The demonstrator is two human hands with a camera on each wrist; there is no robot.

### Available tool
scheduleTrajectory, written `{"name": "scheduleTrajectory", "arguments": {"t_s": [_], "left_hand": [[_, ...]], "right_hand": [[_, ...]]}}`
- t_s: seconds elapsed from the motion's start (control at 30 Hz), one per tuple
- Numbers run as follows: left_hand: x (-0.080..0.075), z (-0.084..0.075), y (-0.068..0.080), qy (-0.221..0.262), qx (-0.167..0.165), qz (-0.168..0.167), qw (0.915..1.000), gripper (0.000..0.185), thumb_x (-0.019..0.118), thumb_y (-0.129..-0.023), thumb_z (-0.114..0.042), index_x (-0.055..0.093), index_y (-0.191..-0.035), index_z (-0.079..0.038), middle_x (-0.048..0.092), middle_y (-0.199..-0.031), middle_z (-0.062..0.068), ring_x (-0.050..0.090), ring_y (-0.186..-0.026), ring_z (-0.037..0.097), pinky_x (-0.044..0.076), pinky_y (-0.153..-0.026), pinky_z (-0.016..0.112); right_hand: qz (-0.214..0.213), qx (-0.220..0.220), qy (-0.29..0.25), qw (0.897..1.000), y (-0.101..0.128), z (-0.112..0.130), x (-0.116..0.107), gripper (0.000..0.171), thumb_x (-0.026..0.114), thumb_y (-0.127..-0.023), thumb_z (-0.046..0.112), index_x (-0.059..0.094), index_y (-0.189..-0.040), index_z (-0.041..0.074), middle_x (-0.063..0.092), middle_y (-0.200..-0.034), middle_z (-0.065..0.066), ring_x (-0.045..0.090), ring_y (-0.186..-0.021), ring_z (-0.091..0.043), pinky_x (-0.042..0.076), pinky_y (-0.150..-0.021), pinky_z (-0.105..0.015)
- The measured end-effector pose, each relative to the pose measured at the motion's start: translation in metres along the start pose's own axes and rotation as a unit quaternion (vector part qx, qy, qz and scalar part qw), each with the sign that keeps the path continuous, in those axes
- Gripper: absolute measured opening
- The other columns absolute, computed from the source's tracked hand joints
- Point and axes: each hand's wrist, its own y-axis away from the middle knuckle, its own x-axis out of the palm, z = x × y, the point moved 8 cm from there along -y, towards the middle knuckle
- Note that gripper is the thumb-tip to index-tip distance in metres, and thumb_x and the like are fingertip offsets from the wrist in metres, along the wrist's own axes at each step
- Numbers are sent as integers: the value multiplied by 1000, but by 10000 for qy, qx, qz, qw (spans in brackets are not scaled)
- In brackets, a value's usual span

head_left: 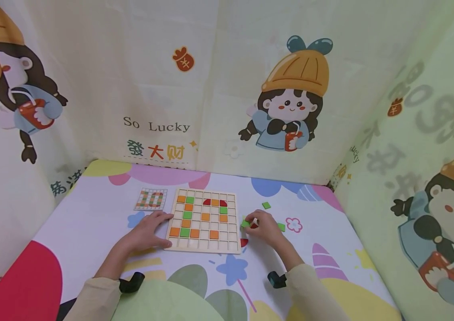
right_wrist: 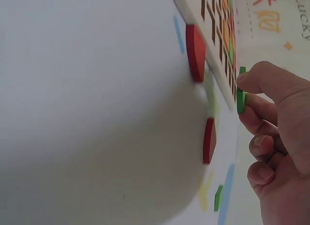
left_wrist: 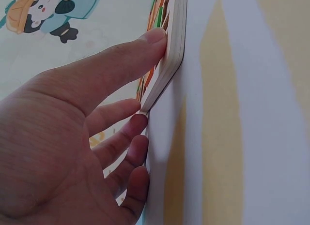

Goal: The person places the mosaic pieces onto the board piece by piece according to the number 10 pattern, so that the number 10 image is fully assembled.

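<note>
A square wooden grid board (head_left: 206, 244) lies on the table, with several orange and green square tiles and red rounded pieces in its cells. My left hand (head_left: 148, 229) rests at the board's left side, thumb on the rim near the front corner and fingertips by the left edge. Just off the right edge, my right hand (head_left: 266, 227) pinches a green tile (right_wrist: 241, 92) between thumb and index finger, its other fingers curled. Below that hand, a red piece (right_wrist: 196, 55) lies beside the board and another red piece (right_wrist: 209, 140) lies farther out.
A small printed card (head_left: 150, 199) with a coloured grid pattern lies left of the board. To the right are a loose green tile (head_left: 266, 205) and another green tile (head_left: 281, 227) partly behind the right hand. Printed curtains (head_left: 218, 89) enclose the table's back and sides.
</note>
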Motion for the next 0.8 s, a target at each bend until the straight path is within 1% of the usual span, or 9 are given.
{"name": "scheduleTrajectory", "arguments": {"t_s": [0.13, 0.27, 0.37, 0.43, 0.5, 0.6, 0.8], "left_hand": [[-1, 0, 0, -11, 16, -20, 10000, 84, 84, -71, -36, 47, -143, -14, 41, -145, 15, 39, -128, 40, 37, -102, 61], [0, 1, 0, -33, 38, -30, 10000, 84, 84, -71, -36, 47, -143, -14, 41, -145, 16, 39, -128, 40, 37, -102, 61], [0, 1, 0, -31, 46, -44, 10000, 84, 84, -71, -36, 47, -143, -14, 41, -145, 16, 39, -128, 40, 37, -102, 61], [1, 1, 0, -15, 54, -51, 10000, 83, 84, -71, -36, 47, -142, -14, 41, -145, 16, 39, -128, 40, 37, -102, 61], [1, 1, 0, -11, 78, -52, 10000, 83, 84, -71, -36, 47, -142, -14, 41, -144, 16, 40, -128, 40, 37, -102, 61], [1, 1, 0, -10, 104, -61, 9999, 83, 84, -71, -36, 47, -142, -13, 41, -144, 16, 40, -128, 41, 37, -102, 61], [0, 0, 1, 8, 79, -62, 9999, 83, 84, -71, -36, 47, -143, -14, 40, -145, 17, 39, -129, 41, 36, -103, 62]], "right_hand": [[152, -11, -33, 9999, -4, 13, 10, 17, 76, -77, 18, 74, -94, 15, 62, -90, 4, 53, -80, -15, 48, -68, -24], [391, -96, 68, 9992, -7, 26, 23, 19, 77, -79, 24, 73, -96, 17, 62, -92, 6, 52, -83, -15, 46, -69, -23], [495, -260, 78, 9984, -9, 35, 31, 18, 77, -80, 24, 74, -96, 16, 63, -93, 5, 53, -84, -16, 47, -71, -26], [535, -322, 79, 9980, -10, 40, 35, 17, 76, -81, 24, 74, -96, 17, 63, -94, 5, 54, -86, -16, 48, -75, -28], [576, -351, 1, 9977, -10, 42, 38, 16, 77, -81, 22, 74, -96, 17, 65, -95, 5, 55, -88, -16, 49, -79, -31], [675, -234, -117, 9974, -11, 42, 42, 16, 77, -82, 22, 75, -97, 19, 67, -99, 6, 55, -93, -15, 49, -86, -33], [639, -111, -245, 9976, -15, 43, 43, 14, 77, -82, 20, 77, -96, 21, 67, -102, 4, 57, -98, -16, 50, -90, -37]]}}
